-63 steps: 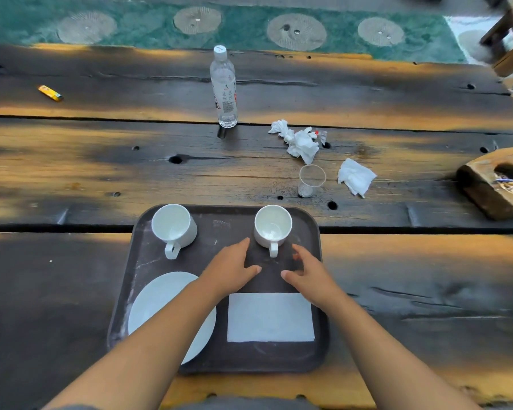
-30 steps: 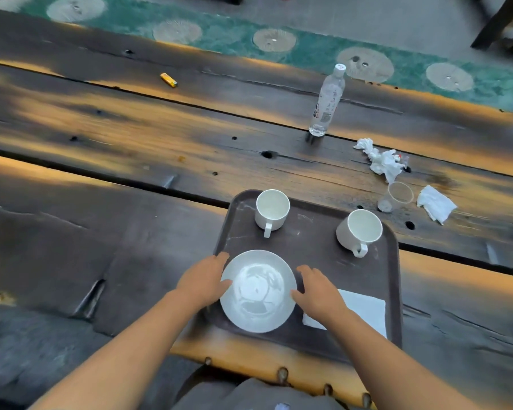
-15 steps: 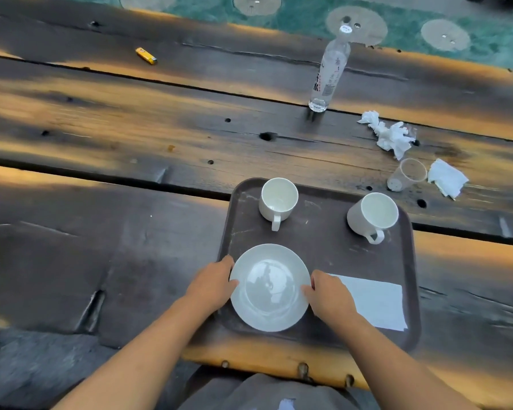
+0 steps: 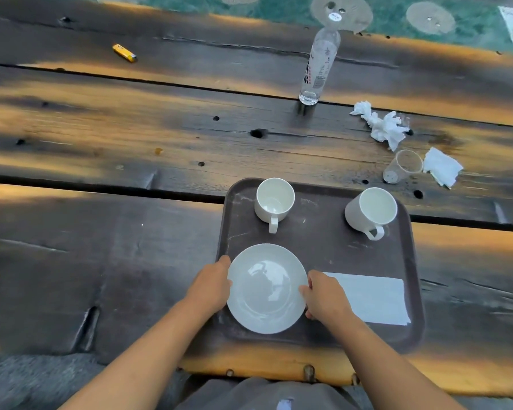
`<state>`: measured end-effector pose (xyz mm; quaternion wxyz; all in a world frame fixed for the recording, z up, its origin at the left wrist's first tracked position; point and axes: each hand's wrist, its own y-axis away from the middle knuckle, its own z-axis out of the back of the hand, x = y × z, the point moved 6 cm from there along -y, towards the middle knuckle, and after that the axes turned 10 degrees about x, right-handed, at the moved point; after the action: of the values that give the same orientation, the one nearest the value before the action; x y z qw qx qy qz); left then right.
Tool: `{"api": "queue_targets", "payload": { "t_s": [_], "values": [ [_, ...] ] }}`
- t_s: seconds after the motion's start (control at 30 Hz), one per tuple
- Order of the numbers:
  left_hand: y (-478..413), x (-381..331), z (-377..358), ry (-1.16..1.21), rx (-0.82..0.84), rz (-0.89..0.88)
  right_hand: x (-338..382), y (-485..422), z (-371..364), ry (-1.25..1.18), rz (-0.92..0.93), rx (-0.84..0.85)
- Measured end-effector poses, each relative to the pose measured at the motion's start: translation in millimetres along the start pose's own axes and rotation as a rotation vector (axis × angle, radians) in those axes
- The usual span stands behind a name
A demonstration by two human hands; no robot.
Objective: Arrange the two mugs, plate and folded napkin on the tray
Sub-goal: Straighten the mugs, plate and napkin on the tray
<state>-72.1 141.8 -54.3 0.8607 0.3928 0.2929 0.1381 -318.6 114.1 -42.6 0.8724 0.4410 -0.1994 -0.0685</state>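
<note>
Head view: plate (image 4: 266, 288) sits between left hand (image 4: 211, 287) and right hand (image 4: 326, 297); both touching its rim

The only printing sits on the label of the clear water bottle (image 4: 318, 65), standing on the tabletop (image 4: 131, 137) at about one o'clock from the tray (image 4: 317, 250). Dark characters and a red mark run down the label, too small and blurred to read.

Water bottle (image 4: 319, 69), yellow lighter (image 4: 124, 52), plastic cup (image 4: 403, 166) (tipped over), crumpled tissues (image 4: 381, 125).
</note>
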Motion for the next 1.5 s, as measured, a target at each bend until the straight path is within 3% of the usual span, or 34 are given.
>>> {"api": "queue_targets", "payload": {
  "t_s": [0.67, 1.5],
  "values": [
    [4, 5, -9, 0.032, -0.061, -0.016, -6, -9, -6, -0.009, -0.011, 0.043],
    [7, 1, -3, 0.143, -0.038, -0.011, -12, -15, -5, -0.050, 0.009, -0.018]
  ]
}}
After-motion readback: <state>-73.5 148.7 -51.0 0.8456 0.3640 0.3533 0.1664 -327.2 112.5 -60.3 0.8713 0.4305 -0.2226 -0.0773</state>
